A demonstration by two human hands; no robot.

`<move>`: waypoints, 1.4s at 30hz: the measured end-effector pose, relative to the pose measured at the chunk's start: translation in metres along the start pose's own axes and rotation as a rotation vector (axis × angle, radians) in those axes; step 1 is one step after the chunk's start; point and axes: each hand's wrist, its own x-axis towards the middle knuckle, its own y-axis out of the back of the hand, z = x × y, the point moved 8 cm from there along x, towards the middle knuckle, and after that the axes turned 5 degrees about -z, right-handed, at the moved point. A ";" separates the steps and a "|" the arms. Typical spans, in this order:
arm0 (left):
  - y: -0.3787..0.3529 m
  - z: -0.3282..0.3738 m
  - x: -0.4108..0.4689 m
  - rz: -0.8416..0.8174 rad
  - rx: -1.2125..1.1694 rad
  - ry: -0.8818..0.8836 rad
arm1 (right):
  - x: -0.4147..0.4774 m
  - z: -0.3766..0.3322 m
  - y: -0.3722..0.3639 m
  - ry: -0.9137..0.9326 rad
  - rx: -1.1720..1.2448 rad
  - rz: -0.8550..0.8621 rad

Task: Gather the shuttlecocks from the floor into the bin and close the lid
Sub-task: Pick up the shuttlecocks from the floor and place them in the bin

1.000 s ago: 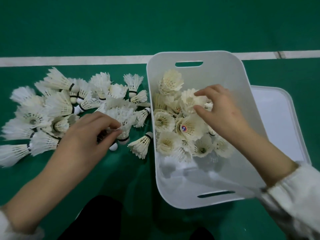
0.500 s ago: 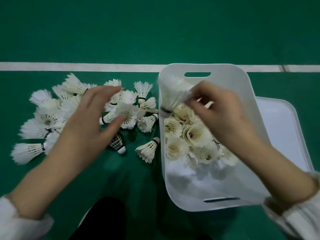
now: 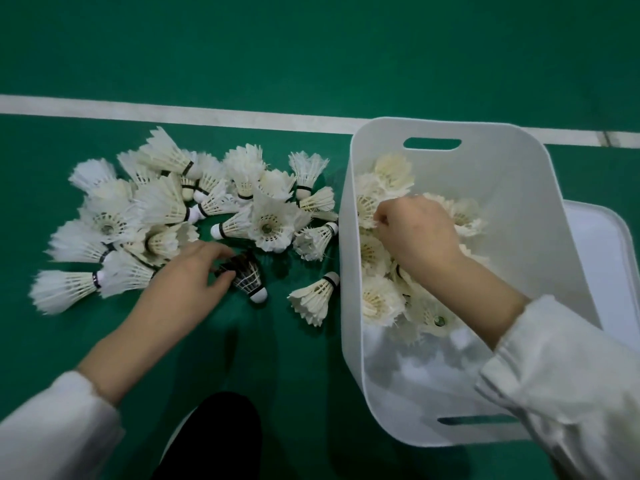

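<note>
Several white feather shuttlecocks [image 3: 166,209] lie in a heap on the green floor, left of the white plastic bin [image 3: 540,244]. The bin holds several more shuttlecocks [image 3: 381,299], standing cork down. My left hand [image 3: 188,275] is low over the floor, and its thumb and fingers pinch the skirt of a dark shuttlecock [image 3: 249,277] at the heap's near edge. My right hand [image 3: 415,230] is inside the bin, its fingers curled on the feathers of a white shuttlecock [image 3: 367,207] among the others. The white lid [image 3: 602,258] lies flat to the right of the bin.
A white court line [image 3: 207,114] runs across the floor behind the heap and the bin. One shuttlecock [image 3: 313,299] lies alone close to the bin's left wall. My dark knee [image 3: 214,441] shows at the bottom edge.
My right hand has come down from the bin's rim into the bin with a white shuttlecock. My left hand has dropped from above the heap onto the dark shuttlecock.
</note>
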 end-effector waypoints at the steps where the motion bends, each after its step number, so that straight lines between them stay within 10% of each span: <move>1: -0.003 -0.003 0.001 -0.001 0.009 0.002 | 0.001 -0.003 -0.003 -0.004 -0.068 -0.035; 21: -0.020 -0.025 -0.011 0.002 -0.167 0.025 | -0.024 -0.006 0.026 -0.021 -0.120 -0.218; 28: 0.007 -0.013 -0.030 0.072 -0.230 -0.101 | -0.061 -0.093 0.107 0.231 0.234 0.073; 33: 0.024 -0.004 -0.030 0.099 -0.229 -0.215 | -0.078 -0.190 0.012 0.555 0.316 -0.211; 42: 0.021 -0.028 -0.031 0.128 -0.290 -0.217 | -0.051 -0.204 -0.050 0.384 0.551 -0.223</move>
